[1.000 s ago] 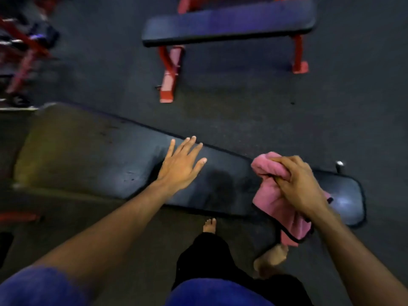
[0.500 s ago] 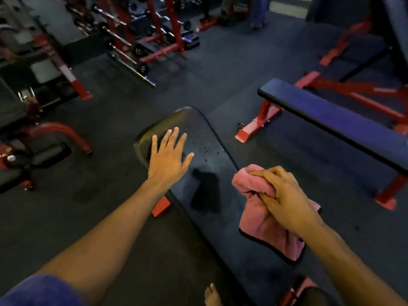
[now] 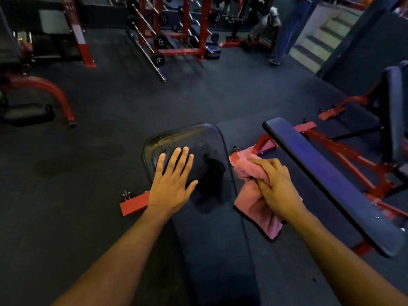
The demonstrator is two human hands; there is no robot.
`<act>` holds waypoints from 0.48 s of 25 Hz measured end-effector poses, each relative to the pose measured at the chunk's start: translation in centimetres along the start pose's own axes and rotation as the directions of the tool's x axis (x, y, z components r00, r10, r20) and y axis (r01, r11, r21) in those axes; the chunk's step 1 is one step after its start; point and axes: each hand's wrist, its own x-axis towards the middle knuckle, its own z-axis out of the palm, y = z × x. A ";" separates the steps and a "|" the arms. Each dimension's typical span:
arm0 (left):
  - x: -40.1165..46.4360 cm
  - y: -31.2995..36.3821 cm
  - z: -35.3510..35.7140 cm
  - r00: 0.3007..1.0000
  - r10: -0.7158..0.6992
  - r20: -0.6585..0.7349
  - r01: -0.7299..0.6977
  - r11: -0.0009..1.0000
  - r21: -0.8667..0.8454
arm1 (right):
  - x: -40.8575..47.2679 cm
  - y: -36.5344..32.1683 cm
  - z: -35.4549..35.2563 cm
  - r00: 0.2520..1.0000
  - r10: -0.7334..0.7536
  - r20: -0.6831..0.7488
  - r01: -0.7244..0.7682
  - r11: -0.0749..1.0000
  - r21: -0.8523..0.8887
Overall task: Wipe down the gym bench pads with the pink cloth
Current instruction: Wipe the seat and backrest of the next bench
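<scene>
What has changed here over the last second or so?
The right hand has carried the pink cloth off the bench pad to its right edge. The view swung to look along the pad. The left hand stays flat on the pad, and the cloth stays gripped.

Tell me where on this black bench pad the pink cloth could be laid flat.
The long black bench pad is bare in its near stretch, between the two forearms. The far rounded end is crowded: the left hand lies flat there, with droplets beyond its fingertips. The right hand grips the bunched pink cloth at the pad's right edge, beside the second dark padded bench.
</scene>
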 end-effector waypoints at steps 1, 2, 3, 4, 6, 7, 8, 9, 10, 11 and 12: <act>0.2 0.0 0.2 1.000 -0.005 -0.018 0.006 1.000 0.015 | 0.9 0.9 0.3 1.000 0.009 -0.012 -0.009 1.000 0.020; 0.2 0.0 0.3 1.000 -0.014 -0.027 0.015 0.999 0.032 | 1.6 1.6 0.8 1.000 0.003 -0.005 -0.003 0.999 0.037; 0.1 0.0 0.4 0.999 -0.018 -0.033 0.020 0.999 0.048 | 2.2 2.2 1.5 1.000 -0.018 0.005 0.018 0.999 0.051; 0.0 0.1 0.6 0.999 -0.013 -0.041 0.016 0.998 0.064 | 2.8 2.5 2.1 0.999 -0.044 0.010 0.043 0.997 0.062; 0.0 0.6 0.7 0.998 -0.018 -0.059 0.022 0.997 0.072 | 4.9 2.7 3.0 0.996 -0.092 0.004 0.092 0.991 0.097; -0.1 0.6 0.8 0.997 -0.031 -0.076 0.037 0.996 0.079 | 6.6 2.8 3.4 0.991 -0.133 -0.004 0.133 0.984 0.119; -0.1 0.6 0.9 0.994 -0.037 -0.103 0.048 0.994 0.101 | 8.8 3.2 4.0 0.982 -0.186 -0.024 0.188 0.971 0.149; -0.1 0.7 1.2 0.992 -0.035 -0.124 0.053 0.989 0.138 | 11.5 4.0 4.8 0.966 -0.250 -0.065 0.258 0.945 0.202; 0.0 0.7 1.5 0.991 -0.034 -0.133 0.059 0.981 0.186 | 14.2 4.8 6.0 0.947 -0.302 -0.111 0.321 0.901 0.292; 0.0 0.8 1.8 0.989 -0.038 -0.145 0.071 0.971 0.229 | 16.6 5.4 7.7 0.940 -0.318 -0.127 0.342 0.845 0.411; 0.2 0.8 1.7 0.986 -0.046 -0.161 0.087 0.963 0.256 | 18.0 5.3 9.3 0.939 -0.324 -0.115 0.333 0.778 0.533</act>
